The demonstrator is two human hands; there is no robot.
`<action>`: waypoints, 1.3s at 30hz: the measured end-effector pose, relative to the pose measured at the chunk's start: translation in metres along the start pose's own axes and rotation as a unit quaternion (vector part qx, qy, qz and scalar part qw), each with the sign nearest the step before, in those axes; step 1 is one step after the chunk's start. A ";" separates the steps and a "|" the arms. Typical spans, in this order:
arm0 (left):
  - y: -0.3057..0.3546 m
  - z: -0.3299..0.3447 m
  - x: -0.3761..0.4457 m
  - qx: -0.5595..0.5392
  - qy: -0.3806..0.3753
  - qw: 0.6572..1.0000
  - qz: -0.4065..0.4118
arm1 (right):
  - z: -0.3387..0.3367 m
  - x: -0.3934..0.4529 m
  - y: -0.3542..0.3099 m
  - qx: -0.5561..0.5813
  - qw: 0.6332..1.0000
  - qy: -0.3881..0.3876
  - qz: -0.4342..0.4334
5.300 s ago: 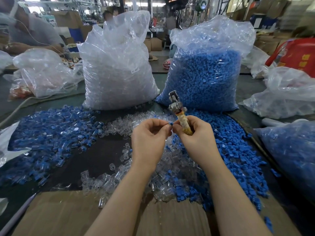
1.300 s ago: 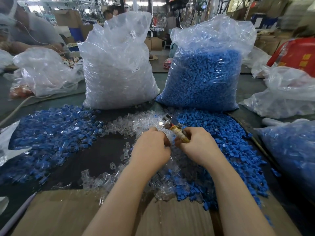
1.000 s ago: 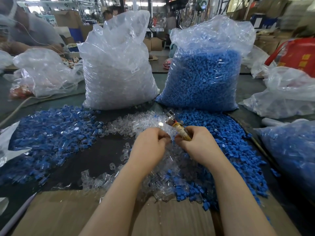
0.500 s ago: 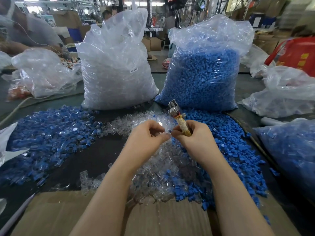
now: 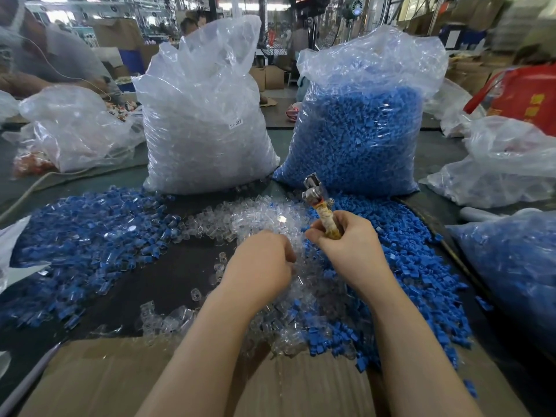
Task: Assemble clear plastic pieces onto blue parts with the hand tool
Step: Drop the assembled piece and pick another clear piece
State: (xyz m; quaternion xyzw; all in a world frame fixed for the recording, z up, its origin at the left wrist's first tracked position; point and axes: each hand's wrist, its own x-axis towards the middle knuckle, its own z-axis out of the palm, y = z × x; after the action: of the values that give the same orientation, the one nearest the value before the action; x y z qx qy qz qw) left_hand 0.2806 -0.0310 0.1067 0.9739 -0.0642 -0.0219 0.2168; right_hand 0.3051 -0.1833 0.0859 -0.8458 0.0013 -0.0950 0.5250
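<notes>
With tool (image 5: 320, 212) gripped, hands apart.

Glossy metal head on the hand tool (image 5: 313, 191); matt corrugated cardboard (image 5: 120, 377).

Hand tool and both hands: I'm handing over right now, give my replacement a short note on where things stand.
Right hand grips the hand tool upright, metal head up, over the loose piles.
Left hand is lowered, fingers curled, into the loose clear pieces; whether it holds one cannot be seen.
Loose blue parts lie right of the hands; assembled pieces are heaped to the left.
Stock bags behind: clear bag, blue bag.
Left: many loose pieces remain unjoined.
</notes>
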 end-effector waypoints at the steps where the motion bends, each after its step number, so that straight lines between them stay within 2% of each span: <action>1: 0.001 0.000 0.000 0.009 -0.003 1.000 0.006 | 0.000 0.000 0.000 0.002 1.000 0.002 -0.002; 6: -0.001 0.004 0.000 -0.003 -0.026 1.000 0.016 | 0.000 -0.001 0.001 0.003 1.000 0.008 -0.009; 13: -0.007 0.010 0.005 -0.133 0.025 0.991 -0.024 | -0.002 -0.001 0.003 0.012 1.000 0.011 -0.011; 18: -0.013 0.008 0.008 -0.233 0.031 0.971 -0.042 | -0.003 -0.001 0.003 0.018 1.000 0.006 -0.016; 24: -0.014 0.004 0.006 -0.350 0.075 0.933 -0.042 | -0.002 -0.001 0.003 0.034 0.999 0.003 -0.018; 28: -0.011 0.002 0.004 -0.381 0.097 0.919 -0.025 | -0.003 -0.002 0.002 0.047 0.998 -0.018 -0.026; 32: -0.008 -0.001 0.002 -0.449 0.113 0.886 -0.011 | -0.003 -0.006 -0.002 0.087 0.994 -0.052 -0.033; 39: -0.008 -0.004 0.001 -0.459 0.111 0.882 -0.002 | -0.006 -0.008 -0.010 0.123 0.990 -0.048 -0.052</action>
State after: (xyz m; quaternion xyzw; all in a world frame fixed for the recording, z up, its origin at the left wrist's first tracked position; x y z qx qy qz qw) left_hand 0.2830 -0.0222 0.1068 0.7616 -0.0207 0.0586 0.6451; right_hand 0.2949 -0.1836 0.0958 -0.7770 -0.0791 -0.0809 0.6192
